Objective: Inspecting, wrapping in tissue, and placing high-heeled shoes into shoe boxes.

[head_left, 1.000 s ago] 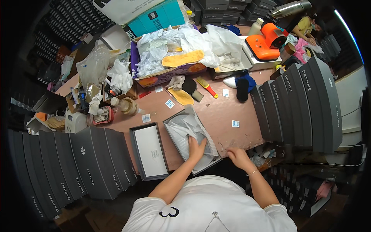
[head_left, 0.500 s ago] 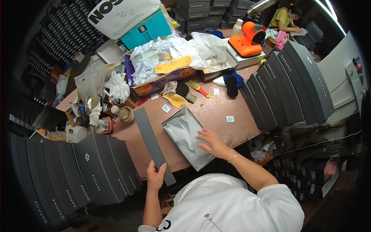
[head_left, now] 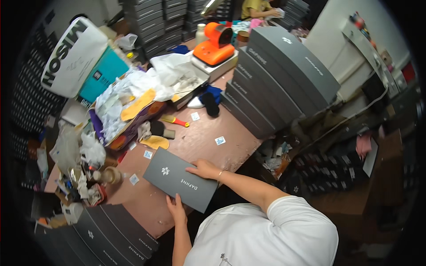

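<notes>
Dark grey shoebox [head_left: 181, 178] lies lid-on near the front edge of the brown bench [head_left: 199, 142] — left hand [head_left: 176, 209] grips its near edge, fingers curled, right hand [head_left: 203, 169] rests flat and spread on its lid — just beside a yellow insole [head_left: 155, 142].

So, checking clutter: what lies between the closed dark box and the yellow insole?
In the head view, only a small sticker lies between dark box and yellow insole.

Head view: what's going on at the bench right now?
A person has both hands on a closed dark grey shoe box lying on the brown table. The right hand rests flat on its lid; the left hand grips its near edge. Stacks of grey boxes stand to the right, and an orange machine sits at the far end.
</notes>
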{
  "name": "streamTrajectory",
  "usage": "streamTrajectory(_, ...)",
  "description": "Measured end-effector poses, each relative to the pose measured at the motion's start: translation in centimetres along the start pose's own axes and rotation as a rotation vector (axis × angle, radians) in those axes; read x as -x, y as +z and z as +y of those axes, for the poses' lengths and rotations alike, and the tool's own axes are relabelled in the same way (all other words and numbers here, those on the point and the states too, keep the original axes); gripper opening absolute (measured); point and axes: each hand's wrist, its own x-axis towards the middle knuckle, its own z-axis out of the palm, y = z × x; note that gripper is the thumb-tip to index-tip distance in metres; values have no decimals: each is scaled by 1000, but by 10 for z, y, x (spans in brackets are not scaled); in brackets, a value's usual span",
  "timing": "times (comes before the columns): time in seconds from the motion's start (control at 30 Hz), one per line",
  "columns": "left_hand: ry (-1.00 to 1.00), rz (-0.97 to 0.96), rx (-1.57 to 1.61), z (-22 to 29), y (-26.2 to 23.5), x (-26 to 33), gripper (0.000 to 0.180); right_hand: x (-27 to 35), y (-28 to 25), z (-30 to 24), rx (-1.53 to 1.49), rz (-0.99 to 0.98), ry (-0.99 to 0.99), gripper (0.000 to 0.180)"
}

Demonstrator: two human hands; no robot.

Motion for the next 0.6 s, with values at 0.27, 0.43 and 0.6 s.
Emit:
streamTrajectory(0.27, -465, -275, 109, -36, -49, -16, 62, 17, 13, 17, -263, -132, -12, 75)
streamTrajectory(0.43, -192, -257, 279, 75, 28, 43, 76, 102, -51, -69, -274, 6, -290, 90)
streamTrajectory(0.6, 95, -476, 463, 181, 88, 28, 57, 190, -142, -137, 157, 442, -745, 95)
